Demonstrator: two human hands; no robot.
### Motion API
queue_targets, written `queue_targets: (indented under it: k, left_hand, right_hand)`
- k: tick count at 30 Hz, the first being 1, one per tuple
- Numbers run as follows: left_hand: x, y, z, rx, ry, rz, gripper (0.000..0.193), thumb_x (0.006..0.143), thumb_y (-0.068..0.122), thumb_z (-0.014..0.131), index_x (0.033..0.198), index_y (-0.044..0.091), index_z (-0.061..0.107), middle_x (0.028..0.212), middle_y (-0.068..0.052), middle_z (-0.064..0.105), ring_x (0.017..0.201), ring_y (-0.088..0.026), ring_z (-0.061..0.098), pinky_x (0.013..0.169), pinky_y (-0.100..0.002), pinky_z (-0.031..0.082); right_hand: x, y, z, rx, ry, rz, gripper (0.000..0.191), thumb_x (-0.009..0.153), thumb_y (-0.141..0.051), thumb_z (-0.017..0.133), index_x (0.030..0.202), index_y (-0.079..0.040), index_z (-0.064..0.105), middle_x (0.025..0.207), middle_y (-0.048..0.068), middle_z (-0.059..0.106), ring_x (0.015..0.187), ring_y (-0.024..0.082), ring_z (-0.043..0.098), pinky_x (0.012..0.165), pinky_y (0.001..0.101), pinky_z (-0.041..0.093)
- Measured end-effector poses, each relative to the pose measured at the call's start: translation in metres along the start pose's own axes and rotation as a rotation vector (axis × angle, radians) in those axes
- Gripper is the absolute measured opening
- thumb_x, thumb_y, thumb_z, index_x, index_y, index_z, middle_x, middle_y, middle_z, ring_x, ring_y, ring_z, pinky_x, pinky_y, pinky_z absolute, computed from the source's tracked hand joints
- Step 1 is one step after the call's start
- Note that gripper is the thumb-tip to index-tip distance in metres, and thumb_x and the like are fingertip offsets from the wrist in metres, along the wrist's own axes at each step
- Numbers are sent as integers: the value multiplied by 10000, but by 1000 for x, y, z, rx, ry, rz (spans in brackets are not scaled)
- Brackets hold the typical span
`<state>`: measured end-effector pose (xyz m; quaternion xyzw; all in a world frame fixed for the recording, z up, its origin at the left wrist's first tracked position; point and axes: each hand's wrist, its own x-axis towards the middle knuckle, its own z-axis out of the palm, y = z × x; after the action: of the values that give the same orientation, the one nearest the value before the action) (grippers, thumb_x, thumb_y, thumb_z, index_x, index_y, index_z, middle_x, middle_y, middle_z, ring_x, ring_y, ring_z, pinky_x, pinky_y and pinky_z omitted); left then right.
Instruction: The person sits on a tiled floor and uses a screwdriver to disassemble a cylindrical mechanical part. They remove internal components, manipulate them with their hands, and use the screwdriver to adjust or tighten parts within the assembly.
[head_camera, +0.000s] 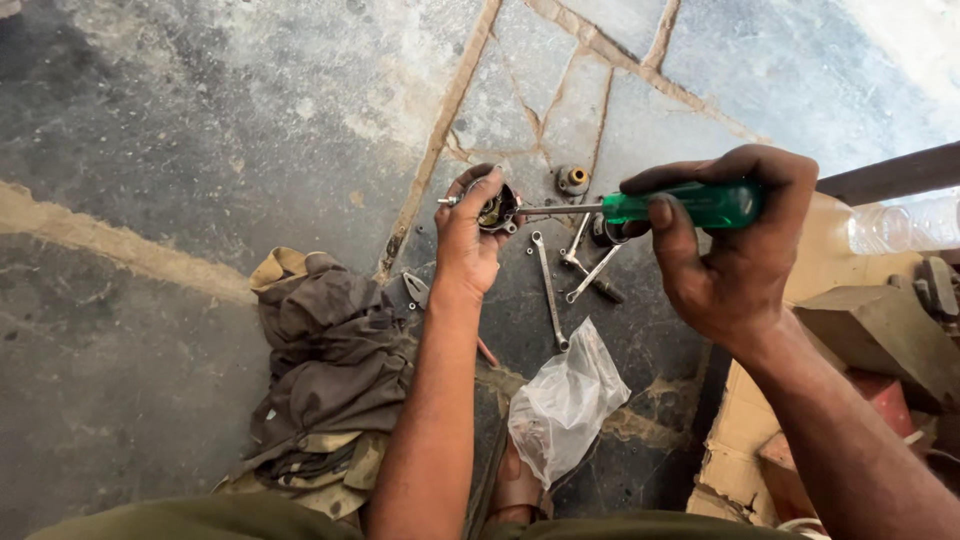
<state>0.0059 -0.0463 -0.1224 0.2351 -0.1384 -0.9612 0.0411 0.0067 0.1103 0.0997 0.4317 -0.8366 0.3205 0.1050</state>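
My left hand (466, 240) grips a small round metal engine part (497, 208) above the stone floor. My right hand (738, 240) is closed around the green handle of a screwdriver (690, 204). The screwdriver's shaft runs left and its tip sits in the metal part. On the floor just below lie a long spanner (550, 292) and two more spanners (588, 262), crossed over each other. A small round metal piece with a brass centre (573, 179) rests on the floor beyond the hands.
A crumpled brown cloth (330, 350) lies on the floor at the left. A clear plastic bag (565, 400) sits near my knees. Cardboard (740, 420), wooden blocks (880, 330) and a clear plastic bottle (905, 225) crowd the right side.
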Motion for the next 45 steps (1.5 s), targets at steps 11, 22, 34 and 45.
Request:
queue_targets:
  k: [11,22,34,45]
  left_hand:
    - [3,-12,-3,118,33,-41,473,740,-55,815,1163,93,666,980,-70,701,826,-195,696,613,-339,602]
    - [6,-22,-6,128,1,-19,498,745,-71,815,1187,93,657,949,-81,699,782,-201,686,601,-345,591]
    - [7,-19,-6,124,8,1,488,755,-61,816,1190,85,652,959,-84,705,793,-198,702,590,-337,589]
    - [8,-15,-7,124,20,-4,489,761,-57,814,1198,84,647,1002,-100,698,849,-211,702,619,-338,598]
  right_hand:
    - [-7,6,8,179,-87,104,370,1141,35,556,1306,-54,237,1173,252,649,921,243,755,761,295,651]
    - [-10,8,6,156,-99,136,381,1132,38,569,1301,-52,239,1156,247,653,920,237,754,756,295,666]
    - [-8,8,11,75,-103,123,394,1116,29,601,1283,-46,252,1186,235,694,911,228,772,731,282,667]
    - [-5,10,13,73,-124,101,391,1110,35,590,1283,-51,251,1185,241,693,915,227,775,749,298,627]
